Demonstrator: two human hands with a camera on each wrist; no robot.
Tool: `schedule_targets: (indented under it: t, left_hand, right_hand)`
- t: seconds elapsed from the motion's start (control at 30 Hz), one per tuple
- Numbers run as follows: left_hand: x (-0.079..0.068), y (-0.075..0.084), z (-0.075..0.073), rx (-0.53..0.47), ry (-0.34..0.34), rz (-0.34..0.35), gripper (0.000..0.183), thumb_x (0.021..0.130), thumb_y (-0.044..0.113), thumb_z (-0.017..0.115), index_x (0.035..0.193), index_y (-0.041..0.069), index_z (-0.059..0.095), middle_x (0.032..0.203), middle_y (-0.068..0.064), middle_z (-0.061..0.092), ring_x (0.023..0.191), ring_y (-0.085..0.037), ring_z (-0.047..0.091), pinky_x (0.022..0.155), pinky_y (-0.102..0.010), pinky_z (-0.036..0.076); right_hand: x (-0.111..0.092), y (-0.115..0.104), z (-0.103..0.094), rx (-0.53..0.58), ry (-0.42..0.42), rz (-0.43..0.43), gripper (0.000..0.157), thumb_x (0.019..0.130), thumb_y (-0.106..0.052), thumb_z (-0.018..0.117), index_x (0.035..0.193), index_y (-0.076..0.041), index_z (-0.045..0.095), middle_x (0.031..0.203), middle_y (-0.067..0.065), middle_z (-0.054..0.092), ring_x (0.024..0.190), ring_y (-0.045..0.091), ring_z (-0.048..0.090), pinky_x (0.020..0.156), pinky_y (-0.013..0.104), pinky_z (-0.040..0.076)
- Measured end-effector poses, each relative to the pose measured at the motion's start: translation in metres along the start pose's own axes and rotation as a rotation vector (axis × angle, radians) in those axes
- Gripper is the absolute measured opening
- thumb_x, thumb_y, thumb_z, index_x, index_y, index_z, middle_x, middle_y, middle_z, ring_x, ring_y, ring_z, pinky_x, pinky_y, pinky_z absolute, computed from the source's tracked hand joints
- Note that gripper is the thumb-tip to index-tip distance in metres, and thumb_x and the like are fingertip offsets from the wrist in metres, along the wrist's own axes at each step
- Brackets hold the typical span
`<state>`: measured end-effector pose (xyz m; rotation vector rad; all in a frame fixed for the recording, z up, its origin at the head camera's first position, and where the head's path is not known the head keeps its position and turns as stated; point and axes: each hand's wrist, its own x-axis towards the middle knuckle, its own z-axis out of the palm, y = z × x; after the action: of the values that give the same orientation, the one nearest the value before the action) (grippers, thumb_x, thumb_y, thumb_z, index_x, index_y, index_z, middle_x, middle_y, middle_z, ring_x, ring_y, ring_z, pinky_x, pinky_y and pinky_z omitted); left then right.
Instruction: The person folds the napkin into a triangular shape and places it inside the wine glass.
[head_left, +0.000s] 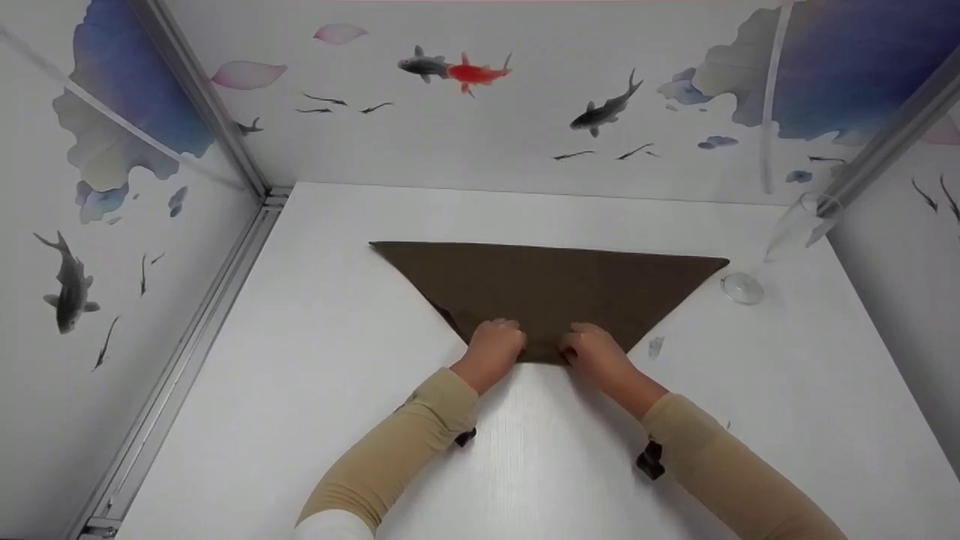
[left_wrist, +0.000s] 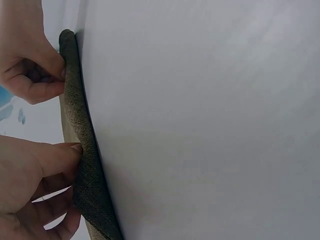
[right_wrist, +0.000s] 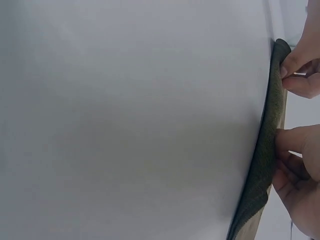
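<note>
A brown cloth napkin (head_left: 555,289) lies on the white table, folded into a shape with a long straight far edge and a short near edge. My left hand (head_left: 495,349) pinches the near edge left of its middle. To the right, a short gap away, my right hand (head_left: 598,354) pinches the same edge. In the left wrist view the edge forms a thick rolled fold (left_wrist: 77,107), with a thumb pressing on it. Seen from the right wrist, the fold (right_wrist: 272,115) runs between thumb and fingers of both hands.
Beyond the napkin's right corner is a clear stemmed glass, its round foot (head_left: 742,288) near that corner and its bowl (head_left: 799,217) towards the back right. White panels printed with fish (head_left: 604,109) enclose the table (head_left: 247,420) at the back and sides.
</note>
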<state>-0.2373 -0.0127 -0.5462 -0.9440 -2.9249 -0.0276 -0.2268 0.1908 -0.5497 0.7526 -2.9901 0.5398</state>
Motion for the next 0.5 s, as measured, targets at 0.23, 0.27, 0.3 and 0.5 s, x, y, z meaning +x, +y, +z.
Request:
schedule_targets:
  t: [0.23, 0.27, 0.3, 0.5]
  left_hand:
    - [-0.007, -0.003, -0.004, -0.048, 0.018, 0.083, 0.019, 0.091, 0.009, 0.067, 0.073, 0.012, 0.073, 0.073, -0.002, 0.061, 0.069, -0.018, 0.061, 0.061, -0.031, 0.051]
    - [-0.009, -0.003, -0.004, -0.062, 0.016, 0.094, 0.019, 0.09, 0.011, 0.067, 0.072, 0.011, 0.072, 0.072, -0.002, 0.06, 0.068, -0.018, 0.061, 0.061, -0.031, 0.051]
    - [-0.01, -0.003, -0.004, -0.072, 0.015, 0.103, 0.019, 0.089, 0.012, 0.069, 0.07, 0.011, 0.071, 0.072, -0.002, 0.06, 0.068, -0.017, 0.06, 0.062, -0.031, 0.051]
    - [-0.015, -0.004, -0.005, -0.075, -0.036, 0.125, 0.018, 0.083, 0.021, 0.078, 0.071, 0.012, 0.069, 0.076, -0.001, 0.061, 0.072, -0.018, 0.061, 0.067, -0.03, 0.051]
  right_hand:
    - [-0.011, 0.0, -0.004, -0.081, -0.07, -0.057, 0.004, 0.082, 0.0, 0.072, 0.083, -0.004, 0.073, 0.073, 0.001, 0.049, 0.068, 0.016, 0.046, 0.064, 0.034, 0.047]
    - [-0.012, 0.0, -0.004, -0.088, -0.071, -0.069, 0.002, 0.082, -0.002, 0.073, 0.082, -0.004, 0.073, 0.073, 0.0, 0.048, 0.067, 0.016, 0.044, 0.064, 0.034, 0.046]
    - [-0.014, 0.0, -0.004, -0.09, -0.074, -0.078, 0.002, 0.082, -0.004, 0.074, 0.081, -0.005, 0.072, 0.072, 0.0, 0.048, 0.067, 0.016, 0.043, 0.063, 0.034, 0.045]
    - [-0.019, 0.001, -0.002, -0.102, -0.048, -0.14, 0.006, 0.08, -0.006, 0.079, 0.081, -0.006, 0.073, 0.074, 0.0, 0.049, 0.069, 0.015, 0.045, 0.064, 0.033, 0.047]
